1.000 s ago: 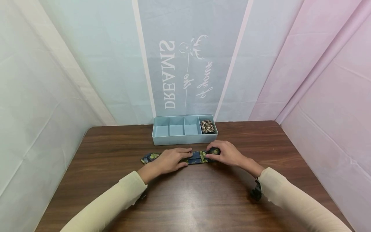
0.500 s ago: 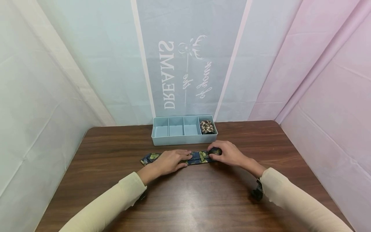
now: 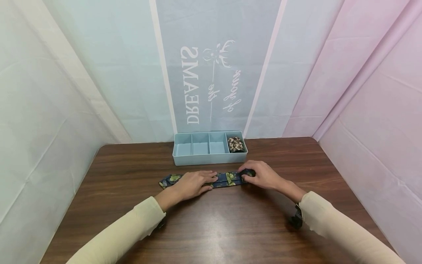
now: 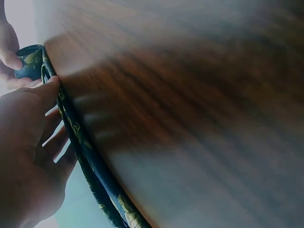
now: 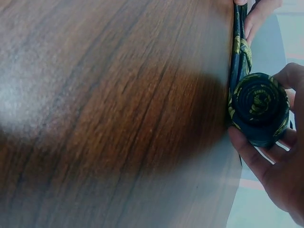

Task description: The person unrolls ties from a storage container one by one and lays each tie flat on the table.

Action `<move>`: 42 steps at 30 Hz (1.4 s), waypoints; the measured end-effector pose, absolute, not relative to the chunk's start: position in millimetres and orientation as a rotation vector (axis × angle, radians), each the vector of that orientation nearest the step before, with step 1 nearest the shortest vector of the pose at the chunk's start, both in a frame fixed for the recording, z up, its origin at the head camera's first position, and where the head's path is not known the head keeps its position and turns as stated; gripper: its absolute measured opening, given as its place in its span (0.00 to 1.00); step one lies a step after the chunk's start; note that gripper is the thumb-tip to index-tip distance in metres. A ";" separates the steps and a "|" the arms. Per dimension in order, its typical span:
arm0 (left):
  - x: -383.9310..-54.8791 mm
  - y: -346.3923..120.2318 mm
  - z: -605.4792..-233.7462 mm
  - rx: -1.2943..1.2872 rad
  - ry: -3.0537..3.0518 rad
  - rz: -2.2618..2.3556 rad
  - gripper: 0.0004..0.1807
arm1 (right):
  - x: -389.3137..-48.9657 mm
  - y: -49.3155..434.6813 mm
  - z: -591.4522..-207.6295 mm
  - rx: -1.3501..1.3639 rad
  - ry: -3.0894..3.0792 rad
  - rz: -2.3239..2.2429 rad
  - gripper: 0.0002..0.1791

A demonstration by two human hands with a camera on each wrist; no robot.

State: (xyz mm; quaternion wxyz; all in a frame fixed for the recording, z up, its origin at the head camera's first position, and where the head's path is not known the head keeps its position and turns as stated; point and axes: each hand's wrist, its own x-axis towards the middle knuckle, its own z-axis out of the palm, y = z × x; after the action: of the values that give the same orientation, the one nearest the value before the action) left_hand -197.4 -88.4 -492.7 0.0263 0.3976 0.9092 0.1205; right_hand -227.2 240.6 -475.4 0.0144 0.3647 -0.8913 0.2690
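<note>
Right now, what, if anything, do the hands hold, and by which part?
The right hand grips the blue floral fabric necktie by its rolled end; the left hand rests on it.

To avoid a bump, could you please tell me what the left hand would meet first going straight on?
Probably the tie's rolled end, held by the right hand, though depth is unclear.

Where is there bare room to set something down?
Bare: tabletop between the sleeves, nearside of the necktie; three left compartments of the organizer. Crowded: the necktie, under the left hand, its rolled end in the right hand; the rightmost compartment, holding a patterned roll.
</note>
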 end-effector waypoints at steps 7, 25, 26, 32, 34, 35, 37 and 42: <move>-196.1 -91.5 -492.3 1.240 2.810 0.385 0.24 | -226.7 240.8 -475.4 1.134 -2.780 0.809 0.14; -194.3 -101.9 -495.4 1.253 2.799 0.416 0.24 | -226.4 245.9 -474.0 1.171 -2.776 0.817 0.11; -193.9 -102.8 -495.5 1.253 2.801 0.417 0.24 | -226.5 245.9 -474.0 1.171 -2.774 0.817 0.11; -190.8 -107.8 -494.1 1.245 2.801 0.439 0.24 | -226.2 245.9 -473.9 1.144 -2.792 0.803 0.14; -190.0 -109.0 -493.7 1.242 2.801 0.444 0.24 | -225.9 245.9 -473.6 1.133 -2.801 0.802 0.14; -189.6 -109.5 -493.5 1.241 2.801 0.447 0.24 | -225.7 245.8 -473.1 1.128 -2.806 0.802 0.14; -189.0 -110.5 -493.4 1.239 2.800 0.452 0.24 | -225.6 245.9 -472.4 1.124 -2.811 0.803 0.14; -188.0 -112.8 -493.1 1.239 2.796 0.466 0.24 | -226.5 247.8 -471.9 1.150 -2.807 0.804 0.14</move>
State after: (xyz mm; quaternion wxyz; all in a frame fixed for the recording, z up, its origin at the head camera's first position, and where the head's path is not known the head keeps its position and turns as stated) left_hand -188.0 -112.8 -493.1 0.0242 0.4004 0.9035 0.1508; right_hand -226.5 247.8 -471.9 0.0018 0.3663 -0.8945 0.2563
